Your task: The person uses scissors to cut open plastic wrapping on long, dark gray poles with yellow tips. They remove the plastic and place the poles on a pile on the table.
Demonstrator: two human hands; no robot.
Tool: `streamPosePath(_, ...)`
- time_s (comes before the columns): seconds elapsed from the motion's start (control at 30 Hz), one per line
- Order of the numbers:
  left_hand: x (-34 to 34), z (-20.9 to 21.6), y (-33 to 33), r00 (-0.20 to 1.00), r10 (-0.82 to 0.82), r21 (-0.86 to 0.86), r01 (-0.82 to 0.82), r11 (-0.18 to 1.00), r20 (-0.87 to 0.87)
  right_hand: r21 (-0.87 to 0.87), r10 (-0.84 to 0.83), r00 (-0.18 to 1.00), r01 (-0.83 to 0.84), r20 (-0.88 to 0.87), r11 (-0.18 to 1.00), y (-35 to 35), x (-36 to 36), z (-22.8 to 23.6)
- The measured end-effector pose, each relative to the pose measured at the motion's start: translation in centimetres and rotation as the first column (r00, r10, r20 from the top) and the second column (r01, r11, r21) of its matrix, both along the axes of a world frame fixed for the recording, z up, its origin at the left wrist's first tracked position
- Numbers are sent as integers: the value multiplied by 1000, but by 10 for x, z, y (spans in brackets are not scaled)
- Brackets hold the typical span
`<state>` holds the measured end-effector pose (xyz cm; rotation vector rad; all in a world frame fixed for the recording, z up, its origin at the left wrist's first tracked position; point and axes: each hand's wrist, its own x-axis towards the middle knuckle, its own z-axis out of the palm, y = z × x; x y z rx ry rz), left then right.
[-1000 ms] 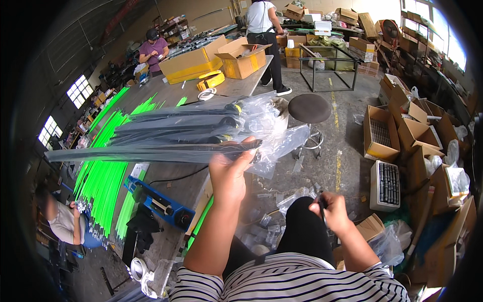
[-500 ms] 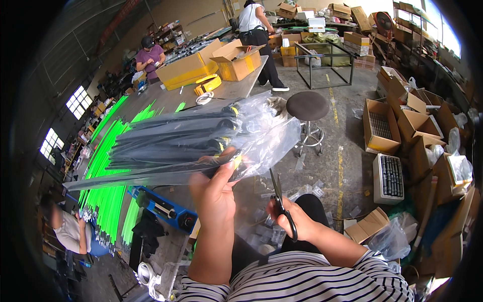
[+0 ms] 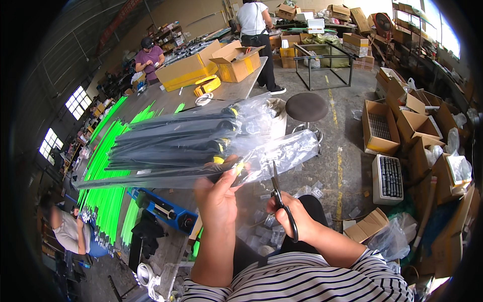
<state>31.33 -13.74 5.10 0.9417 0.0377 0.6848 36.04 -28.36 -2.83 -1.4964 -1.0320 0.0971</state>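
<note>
My left hand [image 3: 217,199] is closed around a long, clear plastic bag [image 3: 294,152] with a slim dark rod-like thing inside. A yellow part shows near my fingertips. The bag's loose, crinkled end sticks out to the right. Black scissors [image 3: 289,221] are in my right hand [image 3: 302,217], fingers in the handles, blades pointing up at the lower edge of that loose end. Whether the blades touch the plastic I cannot tell. Just beyond my left hand, several similar bagged black pieces [image 3: 171,143] with yellow parts lie side by side on the table.
Bright green rods [image 3: 103,176] cover the table's left side, near a blue device [image 3: 168,209]. Cardboard boxes [image 3: 234,65] and a yellow roll [image 3: 207,85] stand farther back. A round stool [image 3: 307,106] is beyond the bag; open cartons [image 3: 380,126] line the right. Other people work nearby.
The held bag has shifted right and slightly down, its loose end now stretched out farther over the scissors. My right hand has barely moved. The standing person at the back has shifted a little.
</note>
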Motion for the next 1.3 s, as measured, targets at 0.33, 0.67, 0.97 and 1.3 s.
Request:
streamPosePath(0.33,-1,0,-5,999,35,2,-35,999,7,-23,-24,1000,25,13,999,-2,0,3)
streamPosePath(0.67,-4,1,-4,999,45,3,-45,999,1,-33,-45,999,44,-18,998,1,-2,-3)
streamPosePath(0.97,-3,1,-6,999,46,12,-46,999,11,-12,-98,995,98,-8,995,-2,-6,-2)
streamPosePath(1.3,-6,0,-9,1000,12,36,-12,999,-19,52,-80,996,78,46,996,-4,1,-2)
